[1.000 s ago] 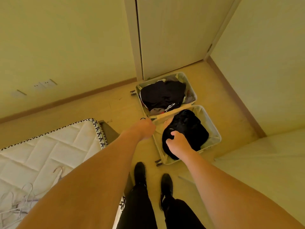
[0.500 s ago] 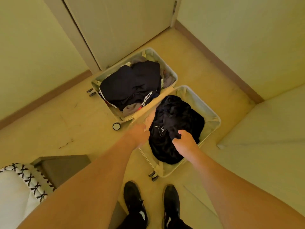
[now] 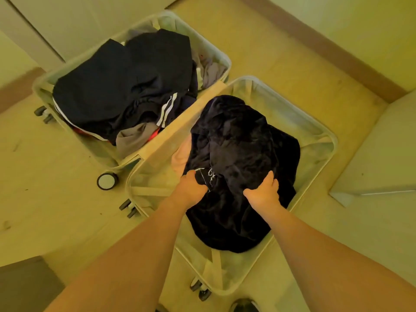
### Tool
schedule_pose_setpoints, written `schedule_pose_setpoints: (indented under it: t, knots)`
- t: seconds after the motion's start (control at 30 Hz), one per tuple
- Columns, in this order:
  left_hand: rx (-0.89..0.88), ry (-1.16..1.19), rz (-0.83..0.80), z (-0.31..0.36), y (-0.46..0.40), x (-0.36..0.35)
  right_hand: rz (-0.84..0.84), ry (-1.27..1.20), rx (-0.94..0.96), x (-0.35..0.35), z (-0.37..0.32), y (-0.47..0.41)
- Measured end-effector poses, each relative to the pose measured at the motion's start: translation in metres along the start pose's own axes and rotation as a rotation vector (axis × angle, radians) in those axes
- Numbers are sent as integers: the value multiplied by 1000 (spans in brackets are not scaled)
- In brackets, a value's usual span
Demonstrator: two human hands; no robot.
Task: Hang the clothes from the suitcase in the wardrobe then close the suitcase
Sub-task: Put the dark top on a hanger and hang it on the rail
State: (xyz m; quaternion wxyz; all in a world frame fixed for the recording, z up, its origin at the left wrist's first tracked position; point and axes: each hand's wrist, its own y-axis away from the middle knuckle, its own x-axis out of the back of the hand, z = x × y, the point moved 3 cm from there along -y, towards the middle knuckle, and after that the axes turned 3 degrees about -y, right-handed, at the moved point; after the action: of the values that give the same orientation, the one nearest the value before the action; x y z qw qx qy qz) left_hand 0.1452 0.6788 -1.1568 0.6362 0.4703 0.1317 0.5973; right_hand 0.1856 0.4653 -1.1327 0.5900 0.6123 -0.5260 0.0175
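Observation:
A pale suitcase [image 3: 324,140] lies open flat on the floor in two halves. The near half holds a crumpled black garment [image 3: 243,149] with white lettering, and a pink piece [image 3: 180,156] peeks out at its left. My left hand [image 3: 191,188] grips the black garment near the lettering. My right hand [image 3: 264,191] grips the same garment a little to the right. The far half [image 3: 40,88] is filled with dark clothes [image 3: 121,86], one with white stripes, plus grey pieces.
A closed pale door [image 3: 67,21] stands behind the suitcase. A wall with a brown skirting [image 3: 326,50] runs at the right. A pale panel [image 3: 382,154] lies at the right edge, a dark block [image 3: 22,287] at bottom left. My shoe tip [image 3: 244,306] shows below.
The view has come down closer over the suitcase. My left hand moved from the suitcase's middle edge onto the black garment, and both hands now grip it.

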Motion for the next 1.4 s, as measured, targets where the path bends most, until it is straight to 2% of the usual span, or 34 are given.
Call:
schedule_pose_setpoints:
  t: [0.07,0.13,0.23,0.3,0.33,0.4,0.5,0.57,0.63,0.77,0.83,0.93,1.13,1.4]
  knots:
    - [22,-14,33,-13,-22,-13,71,33,-26,-6,2,-17]
    - [37,-174,84,-27,-37,-21,139,20,-54,-14,4,-35]
    - [3,-211,125,-43,-45,-25,152,-254,-76,-21,4,-50]
    - [-2,-148,127,-48,-43,-20,193,-297,-75,-15,-1,-50]
    - [25,-70,103,-49,-37,-15,224,-279,-76,-10,-4,-46]
    - [102,326,54,-48,-16,-6,227,-412,-50,-2,-12,-32]
    - [223,1045,-58,-42,19,3,26,-773,-75,0,-19,-11]
    - [241,1226,-93,-41,41,12,-82,-957,-134,-1,-24,9]
    - [256,1243,-146,-37,68,25,-189,-1086,-119,0,-33,37]
    - [211,1096,-341,-14,124,47,-435,-1242,-44,9,-55,94]
    - [187,1019,-349,-1,151,65,-571,-1311,28,24,-70,123]
    - [120,948,-255,29,199,102,-690,-1348,113,55,-91,175]
    - [-134,976,-58,99,338,177,-743,-1350,334,130,-135,298]
    - [-437,889,267,140,594,272,-814,-1309,608,214,-194,517]
